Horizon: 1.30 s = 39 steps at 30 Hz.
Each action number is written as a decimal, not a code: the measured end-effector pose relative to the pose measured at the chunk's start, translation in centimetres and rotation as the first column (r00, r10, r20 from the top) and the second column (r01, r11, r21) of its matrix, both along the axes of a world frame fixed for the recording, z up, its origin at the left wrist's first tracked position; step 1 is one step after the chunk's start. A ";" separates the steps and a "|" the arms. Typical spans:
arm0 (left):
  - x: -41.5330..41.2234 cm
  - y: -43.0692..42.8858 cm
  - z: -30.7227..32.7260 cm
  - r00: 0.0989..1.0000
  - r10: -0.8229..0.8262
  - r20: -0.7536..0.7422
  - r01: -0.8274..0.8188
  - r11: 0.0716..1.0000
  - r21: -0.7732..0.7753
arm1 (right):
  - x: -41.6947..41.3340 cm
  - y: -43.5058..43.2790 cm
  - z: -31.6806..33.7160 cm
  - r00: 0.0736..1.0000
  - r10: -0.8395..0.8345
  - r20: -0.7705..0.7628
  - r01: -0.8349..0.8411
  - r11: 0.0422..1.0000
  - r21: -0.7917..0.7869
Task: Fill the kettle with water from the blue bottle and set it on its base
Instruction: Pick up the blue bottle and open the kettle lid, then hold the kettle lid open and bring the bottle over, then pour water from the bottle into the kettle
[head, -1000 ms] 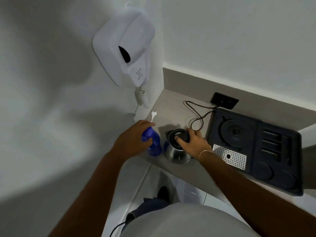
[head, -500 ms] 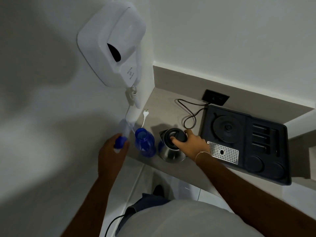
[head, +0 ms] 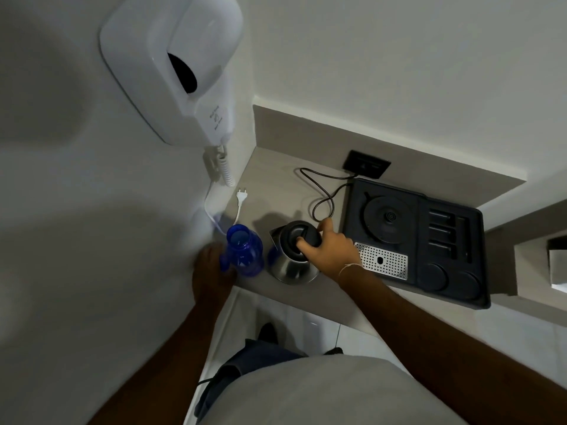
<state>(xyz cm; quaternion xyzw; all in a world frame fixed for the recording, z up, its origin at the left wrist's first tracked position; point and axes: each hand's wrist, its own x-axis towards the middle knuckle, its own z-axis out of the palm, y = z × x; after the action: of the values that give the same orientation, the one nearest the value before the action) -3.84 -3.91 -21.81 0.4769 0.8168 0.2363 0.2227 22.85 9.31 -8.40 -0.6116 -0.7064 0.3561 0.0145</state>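
Note:
The blue bottle (head: 244, 254) stands upright and uncapped on the grey counter (head: 276, 185), near its left front corner. My left hand (head: 211, 271) is just left of it and holds the blue cap (head: 225, 262). The steel kettle (head: 293, 256) stands right beside the bottle with its black lid down. My right hand (head: 331, 250) grips the kettle's top, thumb on the lid. The round kettle base (head: 388, 217) sits in a dark tray (head: 454, 280) to the right, with nothing on it.
A white wall-mounted hair dryer (head: 171, 65) hangs above the counter's left end, its coiled cord and plug (head: 242, 194) below it. A black cable (head: 322, 191) runs from the tray to a wall socket (head: 366, 164). A perforated metal drip plate (head: 382, 260) lies in the tray.
My left hand took the cap off the bottle and has come back close beside it. My right hand stays on the kettle top. The camera has shifted.

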 end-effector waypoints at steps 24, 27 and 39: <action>5.2 0.6 11.9 0.913 -0.088 0.398 -0.071 0.927 0.368 | 3.6 -0.5 -1.7 0.935 -0.054 -0.351 0.067 0.998 0.024; 4.8 -0.6 13.6 0.944 -0.117 0.309 0.058 0.979 0.195 | 3.7 -0.3 -1.9 0.931 -0.049 -0.363 0.062 0.998 0.024; 6.3 -3.1 16.3 0.991 -0.132 -0.001 0.129 0.968 -0.214 | 3.9 -0.1 -2.5 0.940 -0.019 -0.342 0.036 0.998 0.044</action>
<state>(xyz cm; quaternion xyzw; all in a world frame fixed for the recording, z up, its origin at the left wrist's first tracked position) 2.45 -7.00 -5.53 0.5046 0.8060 0.1285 0.2815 26.76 9.23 -10.95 -0.5500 -0.6930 0.4389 0.1567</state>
